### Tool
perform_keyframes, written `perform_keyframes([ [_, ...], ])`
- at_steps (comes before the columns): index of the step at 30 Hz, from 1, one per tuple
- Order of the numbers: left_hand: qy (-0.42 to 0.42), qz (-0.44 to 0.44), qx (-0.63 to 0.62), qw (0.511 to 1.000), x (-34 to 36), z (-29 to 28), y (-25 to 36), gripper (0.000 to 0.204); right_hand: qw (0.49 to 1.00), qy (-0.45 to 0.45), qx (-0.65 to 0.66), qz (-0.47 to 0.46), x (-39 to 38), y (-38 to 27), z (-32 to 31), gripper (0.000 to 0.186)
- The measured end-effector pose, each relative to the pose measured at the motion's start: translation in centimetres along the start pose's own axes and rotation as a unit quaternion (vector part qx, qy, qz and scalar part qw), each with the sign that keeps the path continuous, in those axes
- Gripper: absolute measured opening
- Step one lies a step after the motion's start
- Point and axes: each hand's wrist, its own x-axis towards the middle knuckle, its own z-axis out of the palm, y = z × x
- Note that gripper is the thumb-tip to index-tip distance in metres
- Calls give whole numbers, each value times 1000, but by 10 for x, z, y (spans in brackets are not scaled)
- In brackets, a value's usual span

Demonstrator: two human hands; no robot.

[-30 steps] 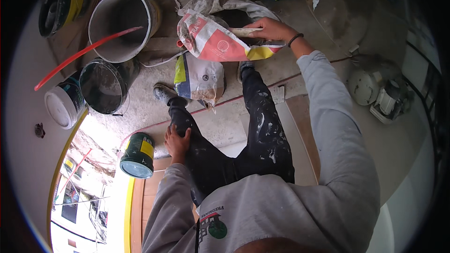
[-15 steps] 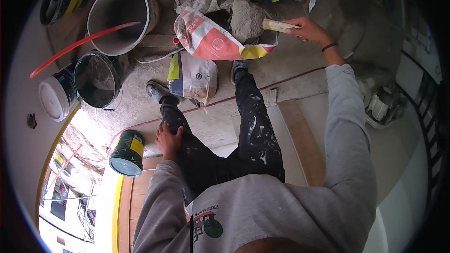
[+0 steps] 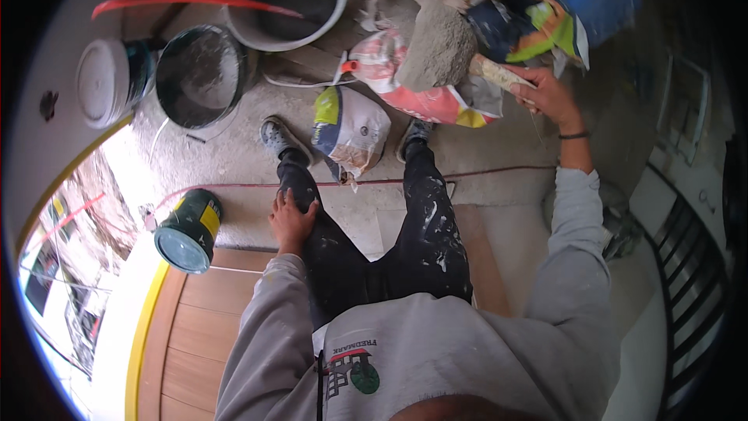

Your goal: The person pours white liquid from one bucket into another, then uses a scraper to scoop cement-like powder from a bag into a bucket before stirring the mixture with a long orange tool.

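Observation:
My right hand (image 3: 549, 97) is closed round the pale, worn handle of a trowel (image 3: 499, 76). A big heap of grey powder (image 3: 442, 45) covers the trowel's blade, which is hidden. The load is above a torn red, white and yellow bag (image 3: 432, 105), partly blocking its mouth. My left hand (image 3: 293, 220) lies on my left knee with its fingers spread, holding nothing. Between my feet, a smaller white, blue and lime bag (image 3: 360, 131) stands on the floor.
A large grey bucket (image 3: 341, 14) with dark contents stands far left, a red rod-like strip (image 3: 160, 1) across it. Nearby are a dark bucket (image 3: 169, 113), a white-lidded bucket (image 3: 100, 84) and a green bucket (image 3: 187, 226). A thin red hose (image 3: 491, 173) crosses the floor.
The powder-laden trowel has risen off the bag's opening and looks larger. The whole view has shifted, bringing the buckets rightward. My left hand stays on the knee.

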Motion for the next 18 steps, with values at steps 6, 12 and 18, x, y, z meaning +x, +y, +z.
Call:
perform_keyframes([
  [6, 7, 1, -53, 999, 2, -2, -31, 84, 992, -85, 82, -50, 71, -70, 146, 49],
  [12, 18, -12, -110, 994, 3, -11, -63, 85, 979, -122, 161, -27, 184, -101, 338, 45],
  [18, -3, -20, -162, 987, 7, -19, -88, 83, 995, -15, 103, 6, 290, -112, 476, 40],
])
